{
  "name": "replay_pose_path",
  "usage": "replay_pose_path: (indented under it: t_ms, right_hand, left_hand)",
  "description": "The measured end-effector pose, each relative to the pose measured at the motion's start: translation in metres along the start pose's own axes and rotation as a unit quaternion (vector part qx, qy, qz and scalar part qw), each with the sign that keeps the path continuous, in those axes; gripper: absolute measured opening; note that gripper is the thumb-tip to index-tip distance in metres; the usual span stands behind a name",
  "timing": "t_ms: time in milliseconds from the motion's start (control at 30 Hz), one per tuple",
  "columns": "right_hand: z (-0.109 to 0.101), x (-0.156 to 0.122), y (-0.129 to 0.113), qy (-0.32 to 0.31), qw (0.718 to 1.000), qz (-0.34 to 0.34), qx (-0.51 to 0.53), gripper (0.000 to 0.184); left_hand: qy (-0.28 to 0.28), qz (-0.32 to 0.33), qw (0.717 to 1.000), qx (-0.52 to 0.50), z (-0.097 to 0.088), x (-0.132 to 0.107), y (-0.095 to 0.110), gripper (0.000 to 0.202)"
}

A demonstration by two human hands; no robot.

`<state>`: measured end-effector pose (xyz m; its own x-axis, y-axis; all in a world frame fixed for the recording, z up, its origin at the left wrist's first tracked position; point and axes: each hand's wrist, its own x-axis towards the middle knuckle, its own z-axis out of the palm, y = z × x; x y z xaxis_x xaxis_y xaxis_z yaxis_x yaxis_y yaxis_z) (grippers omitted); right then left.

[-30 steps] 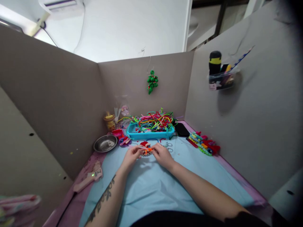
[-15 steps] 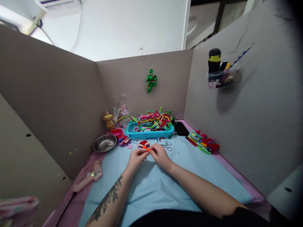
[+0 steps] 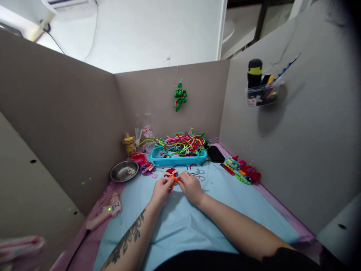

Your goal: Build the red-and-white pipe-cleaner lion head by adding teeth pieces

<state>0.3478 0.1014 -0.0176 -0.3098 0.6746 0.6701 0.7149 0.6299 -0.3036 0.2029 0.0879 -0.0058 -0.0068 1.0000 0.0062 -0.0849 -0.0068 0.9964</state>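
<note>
My left hand (image 3: pixel 162 189) and my right hand (image 3: pixel 191 187) meet over the middle of the blue sheet. Both pinch a small bright orange piece of fuzzy pipe cleaner (image 3: pixel 176 179) between thumbs and fingertips; its exact shape is mostly hidden. Just beyond the fingers lies a red, pink and blue pipe-cleaner figure (image 3: pixel 170 172), partly covered by my left hand. Whether the orange piece is joined to it I cannot tell. A pair of scissors (image 3: pixel 200 175) rests right behind my right hand, its blades partly hidden.
A blue tray (image 3: pixel 177 162) heaped with colourful pipe cleaners stands at the back, a black phone (image 3: pixel 216 154) beside it. To the left are a metal bowl (image 3: pixel 124 177) and a corded pink glue gun (image 3: pixel 105 213). Finished fuzzy pieces (image 3: pixel 241 171) lie right. Grey panels (image 3: pixel 169 90) enclose the table.
My hands have shifted slightly and the fingertips have turned around the orange piece. More of the red and pink figure shows behind and below them.
</note>
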Motion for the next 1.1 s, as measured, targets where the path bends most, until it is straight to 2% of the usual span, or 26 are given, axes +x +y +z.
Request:
replay_pose_path:
  t_ms: [167, 267, 367, 500, 600, 767, 900, 1100]
  right_hand:
    - [-0.004, 0.001, -0.002, 0.007, 0.998, -0.010, 0.054, 0.011]
    - [-0.007, 0.000, -0.002, -0.008, 0.995, -0.018, 0.093, 0.016]
    - [-0.007, -0.002, -0.002, -0.031, 0.995, -0.015, 0.095, 0.017]
    - [-0.006, -0.002, -0.004, -0.050, 0.996, 0.003, 0.077, 0.017]
    - [-0.007, 0.000, -0.005, -0.048, 0.996, 0.016, 0.067, 0.018]
    - [-0.008, 0.001, -0.002, -0.050, 0.998, 0.021, 0.041, 0.018]
    - [-0.008, 0.001, -0.003, -0.059, 0.998, 0.019, 0.008, 0.017]
    - [-0.005, 0.001, -0.001, -0.063, 0.998, 0.001, -0.018, 0.015]
  left_hand:
    - [-0.020, 0.036, 0.999, -0.017, -0.003, 0.002, -0.001, 0.031]
    - [-0.043, 0.065, 0.997, 0.005, -0.004, 0.001, 0.000, 0.027]
    - [-0.037, 0.073, 0.996, 0.024, -0.003, 0.000, 0.001, 0.020]
    - [-0.005, 0.069, 0.996, 0.054, -0.002, 0.000, 0.001, 0.021]
    - [-0.015, 0.052, 0.997, 0.061, -0.004, 0.000, 0.002, 0.029]
    - [-0.034, 0.028, 0.999, 0.014, -0.009, -0.001, 0.005, 0.047]
    - [-0.007, 0.005, 1.000, 0.015, -0.011, 0.000, 0.003, 0.042]
    - [0.011, 0.005, 1.000, 0.013, -0.013, 0.006, -0.004, 0.031]
